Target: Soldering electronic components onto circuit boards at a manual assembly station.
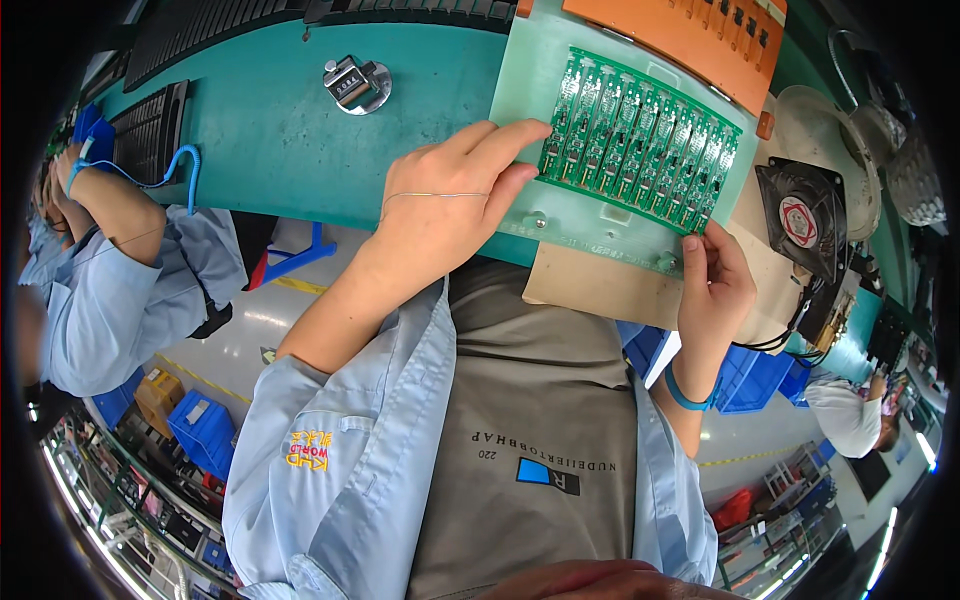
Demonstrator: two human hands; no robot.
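A: How far along does the work with the green circuit board (pixel 640 140) look?

B: Partway, by the look of it; the board lies over the pale green plate (pixel 530 50) in front of the person, its near edge roughly in line with the plate's, so that much appears done

A: And the hands?

B: Neither is free; the left hand (pixel 445 185) has its thumb and first finger at the board's left end, only a narrow gap between the tips, and the right hand (pixel 718 282) pinches the near right corner, so together they hold the board

A: Then what is left?

B: The release, at least, since the board is not yet let go; whether it sits fully down on the plate cannot be told from this angle

A: Is anything covering it?

B: No, its rows of small parts are in plain sight, and the orange frame (pixel 690 40) lies just past its far edge; the silver clicker (pixel 355 85) stands well apart on the green counter (pixel 250 130), untouched, and the black fan (pixel 800 220) is off to the right, with neither hand on it
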